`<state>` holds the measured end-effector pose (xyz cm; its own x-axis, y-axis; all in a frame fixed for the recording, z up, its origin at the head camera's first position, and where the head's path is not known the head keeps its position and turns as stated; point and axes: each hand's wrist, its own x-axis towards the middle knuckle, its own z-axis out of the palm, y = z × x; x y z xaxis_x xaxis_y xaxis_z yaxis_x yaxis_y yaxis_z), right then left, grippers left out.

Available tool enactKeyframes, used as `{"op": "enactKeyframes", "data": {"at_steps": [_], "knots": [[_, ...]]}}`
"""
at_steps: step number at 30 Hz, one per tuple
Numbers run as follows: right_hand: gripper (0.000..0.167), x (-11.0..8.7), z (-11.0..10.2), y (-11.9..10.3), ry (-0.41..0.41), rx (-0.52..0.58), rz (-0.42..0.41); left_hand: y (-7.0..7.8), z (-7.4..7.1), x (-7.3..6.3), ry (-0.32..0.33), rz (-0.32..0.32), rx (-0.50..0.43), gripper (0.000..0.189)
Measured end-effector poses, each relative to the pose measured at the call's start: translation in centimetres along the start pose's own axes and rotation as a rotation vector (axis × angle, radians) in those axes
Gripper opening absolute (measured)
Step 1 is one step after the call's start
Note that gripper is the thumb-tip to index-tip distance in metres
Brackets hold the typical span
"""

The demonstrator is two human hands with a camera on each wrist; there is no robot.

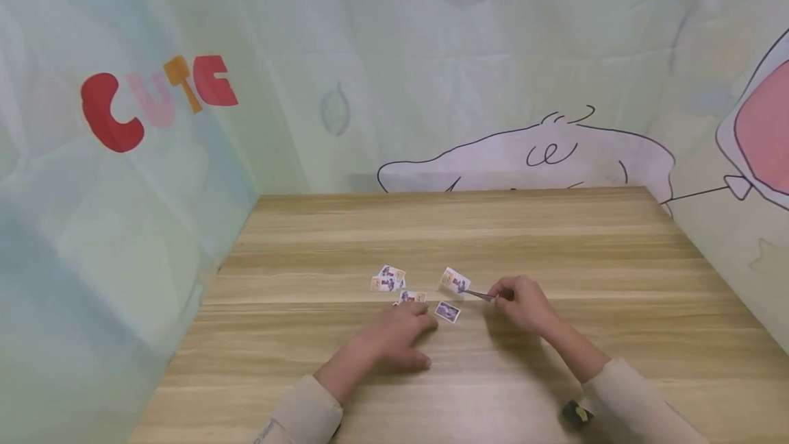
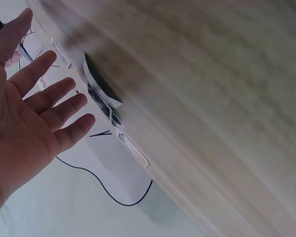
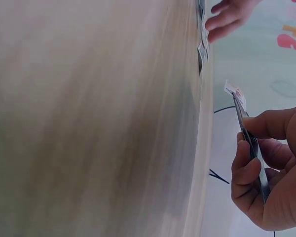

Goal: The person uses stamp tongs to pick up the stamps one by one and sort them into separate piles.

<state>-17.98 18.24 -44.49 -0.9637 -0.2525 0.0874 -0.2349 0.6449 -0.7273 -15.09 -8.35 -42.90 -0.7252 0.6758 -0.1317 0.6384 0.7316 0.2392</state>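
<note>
My right hand [image 1: 524,303] pinches a pair of metal tweezers [image 3: 241,118] between thumb and fingers. A small printed card [image 1: 453,278] is caught in the tweezers' tips, raised above the table in the right wrist view. With fingers spread, my left hand [image 1: 397,338] lies low over the table, its fingertips at the near edge of another printed card [image 1: 413,296]; whether they touch it I cannot tell. A dark-faced card with a white border [image 1: 448,312] lies just right of those fingertips. Farther left, a few overlapping printed cards [image 1: 385,284] form a small cluster.
The wood-grain table [image 1: 555,238] runs back to a printed cloth backdrop [image 1: 370,53], with another cloth wall along the left. A small black object with a yellow mark [image 1: 576,414] is beside the right sleeve [image 1: 635,399].
</note>
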Motion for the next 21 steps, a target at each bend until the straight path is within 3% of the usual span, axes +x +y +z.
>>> {"op": "enactKeyframes", "data": {"at_steps": [17,21], "knots": [[0.007,3.2,-0.2,0.5,0.003,0.061,0.113,0.4,0.7,1.3,-0.001,0.072,0.057,0.06],[0.007,3.7,0.1,0.6,0.016,0.06,0.106,0.5,0.9,1.6,0.001,0.074,0.079,0.062]]}}
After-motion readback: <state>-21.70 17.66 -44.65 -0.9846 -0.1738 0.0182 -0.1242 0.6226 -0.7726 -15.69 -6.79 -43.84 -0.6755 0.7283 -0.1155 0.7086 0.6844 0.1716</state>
